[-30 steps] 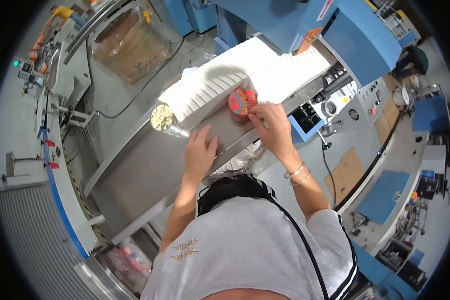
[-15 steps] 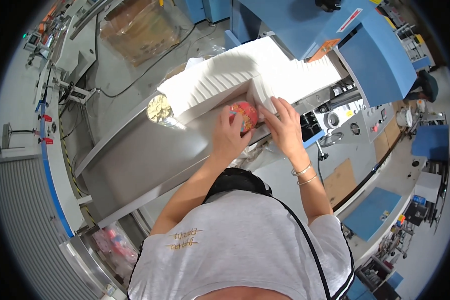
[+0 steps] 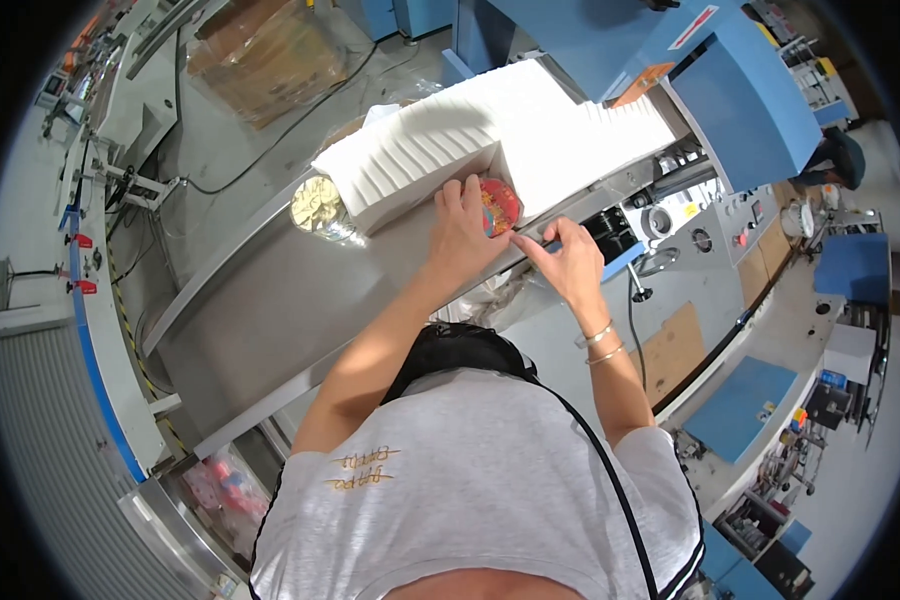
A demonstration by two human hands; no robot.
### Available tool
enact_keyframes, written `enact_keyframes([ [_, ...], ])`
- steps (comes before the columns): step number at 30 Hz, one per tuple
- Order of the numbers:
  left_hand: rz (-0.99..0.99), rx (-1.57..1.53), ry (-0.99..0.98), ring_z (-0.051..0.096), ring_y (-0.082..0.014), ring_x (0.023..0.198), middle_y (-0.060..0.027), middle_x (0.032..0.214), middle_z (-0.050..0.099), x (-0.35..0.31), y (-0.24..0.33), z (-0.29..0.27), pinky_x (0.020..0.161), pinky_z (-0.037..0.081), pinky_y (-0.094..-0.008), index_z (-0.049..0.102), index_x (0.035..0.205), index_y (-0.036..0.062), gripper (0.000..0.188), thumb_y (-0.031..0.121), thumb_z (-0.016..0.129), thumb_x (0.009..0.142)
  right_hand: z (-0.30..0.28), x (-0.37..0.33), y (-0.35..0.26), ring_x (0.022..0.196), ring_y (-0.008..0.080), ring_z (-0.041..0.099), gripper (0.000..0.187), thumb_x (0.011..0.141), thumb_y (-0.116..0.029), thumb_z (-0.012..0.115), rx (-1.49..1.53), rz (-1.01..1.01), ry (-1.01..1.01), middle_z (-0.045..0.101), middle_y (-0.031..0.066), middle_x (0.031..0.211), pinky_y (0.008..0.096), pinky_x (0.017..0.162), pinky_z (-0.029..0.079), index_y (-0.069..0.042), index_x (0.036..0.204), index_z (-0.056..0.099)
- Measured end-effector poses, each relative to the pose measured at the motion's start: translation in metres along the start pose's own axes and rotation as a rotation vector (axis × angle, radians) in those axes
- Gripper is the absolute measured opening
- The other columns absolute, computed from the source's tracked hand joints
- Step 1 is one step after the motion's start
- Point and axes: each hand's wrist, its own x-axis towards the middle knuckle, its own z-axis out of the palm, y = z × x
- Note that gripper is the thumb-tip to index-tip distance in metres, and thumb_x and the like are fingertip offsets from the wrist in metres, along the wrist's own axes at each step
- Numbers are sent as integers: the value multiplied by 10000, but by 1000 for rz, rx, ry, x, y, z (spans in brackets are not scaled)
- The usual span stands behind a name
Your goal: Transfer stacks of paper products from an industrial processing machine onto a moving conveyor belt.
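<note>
My left hand (image 3: 460, 228) is closed on the left side of a red, round, flat-faced piece (image 3: 501, 207) with a colourful print, covering part of it. The piece rests in a grey metal trough (image 3: 300, 295), against the inner corner of white stacked sheets (image 3: 410, 150). My right hand (image 3: 568, 262) is just right of it, fingers loosely bent and apart. Its thumb points at the piece's lower edge; whether it touches cannot be made out. Nothing shows in this hand. A round gold piece (image 3: 318, 205) in clear wrap stands at the stack's left end.
Blue machine housings (image 3: 760, 110) stand beyond the trough at the right. Machine parts with a black block (image 3: 610, 232) lie close to my right hand. A plastic-covered cardboard box (image 3: 265, 65) sits on the floor at the far left, with a dark cable beside it.
My right hand has drawn back from the white sheets toward me. The sheets at the inner corner now stand flush with the stack. The red piece has shifted slightly right and away from me.
</note>
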Motion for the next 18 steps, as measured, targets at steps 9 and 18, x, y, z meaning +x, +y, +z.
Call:
enact_keyframes([
  [9,129,-75,-83,424,-408,1127,-193,1206,416,6,-15,-13,928,437,-466,405,1296,-5,816,276,810,646,17,7,-11,592,323,583,345,800,-357,717,15,40,99,591,117,621,402,523,445,-79,688,545],
  [18,99,89,264,434,-390,1174,-206,1264,440,-28,-51,-77,968,379,-486,463,1249,27,539,50,612,732,11,4,-71,560,269,570,288,764,-277,775,226,-18,-82,573,101,605,360,517,430,-64,685,597],
])
